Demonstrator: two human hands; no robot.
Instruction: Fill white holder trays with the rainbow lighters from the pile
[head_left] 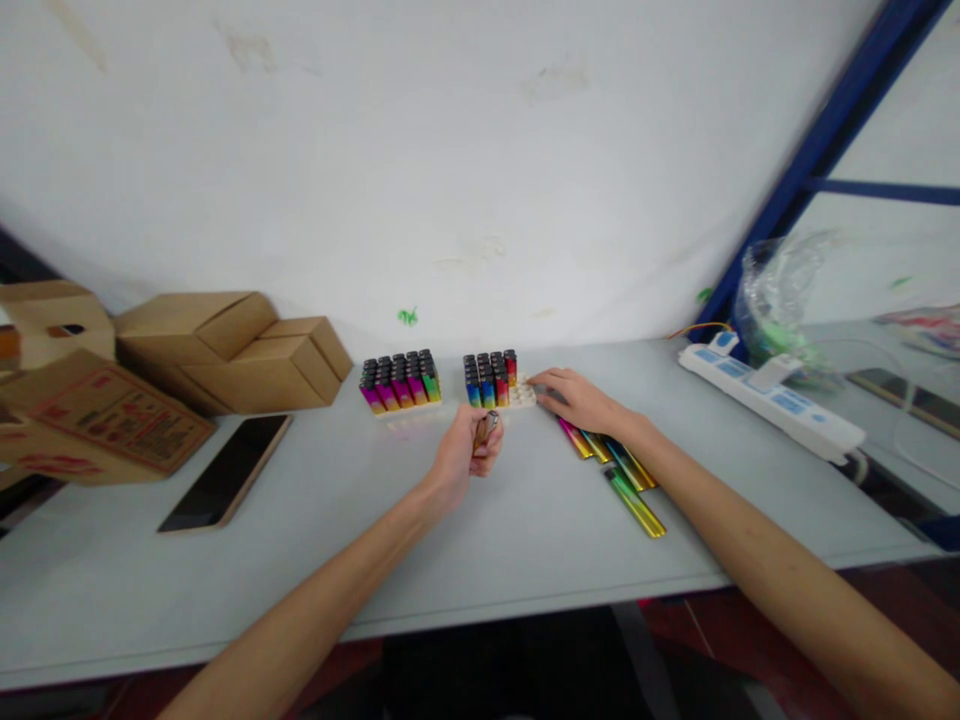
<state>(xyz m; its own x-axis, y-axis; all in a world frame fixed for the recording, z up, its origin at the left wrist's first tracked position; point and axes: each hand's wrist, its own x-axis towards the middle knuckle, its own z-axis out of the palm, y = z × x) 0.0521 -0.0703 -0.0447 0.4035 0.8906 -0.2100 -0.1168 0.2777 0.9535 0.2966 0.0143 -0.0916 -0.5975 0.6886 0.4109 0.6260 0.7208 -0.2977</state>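
In front of the tray, my left hand (465,445) is closed round a lighter (486,428), its metal top pointing up and away; most of its body is hidden in the fingers. My right hand (574,400) has its fingers at the right end of a white tray (525,393), gripping its edge. Upright lighters (489,380) in blue and red with black tops fill the tray's left part, while empty slots show at its right. Several loose lighters (600,447) lie beneath and beside my right wrist, and a green-gold lighter (634,503) lies nearer to me.
Left of the tray stands a full block of purple and green lighters (401,385). Cardboard boxes (232,350) and a dark phone (229,470) occupy the table's left side. At right are a white power strip (772,395) and a clear plastic bag (776,290). A wall borders the back.
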